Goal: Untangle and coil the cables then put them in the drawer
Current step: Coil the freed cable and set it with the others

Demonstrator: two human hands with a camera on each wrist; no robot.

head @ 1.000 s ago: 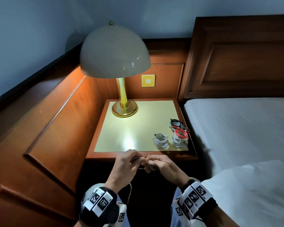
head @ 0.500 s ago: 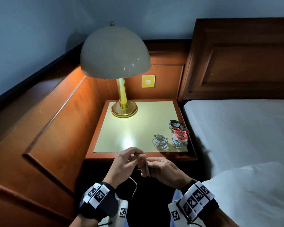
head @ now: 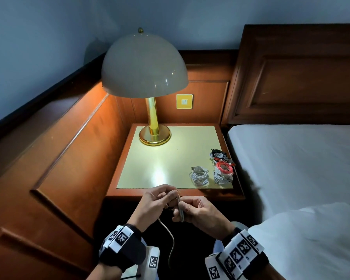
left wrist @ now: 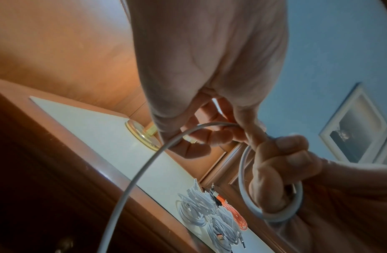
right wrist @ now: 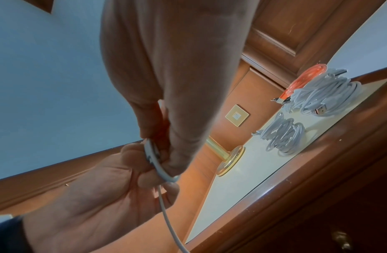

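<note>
Lamp [head: 150, 110] at back left of nightstand top [head: 170, 158]. Wall plate [head: 184, 101] on panel behind, right of lamp stem. Three cable coils at front right of top: near coil [head: 199, 175], stacked coil [head: 222, 172] just right of it, far bundle [head: 219, 154] behind that. Bed [head: 301, 168] right of nightstand, headboard [head: 299, 73] behind. Both hands before front edge: left hand [head: 156, 203], right hand [head: 200, 211], touching, sharing loose cable [head: 171, 239] hanging below between wrists.

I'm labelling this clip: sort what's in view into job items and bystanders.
Job:
- white cable, gripped by left hand and right hand
- coiled cables on the nightstand

Bystanders:
- lamp
- wall switch
- bed
</note>
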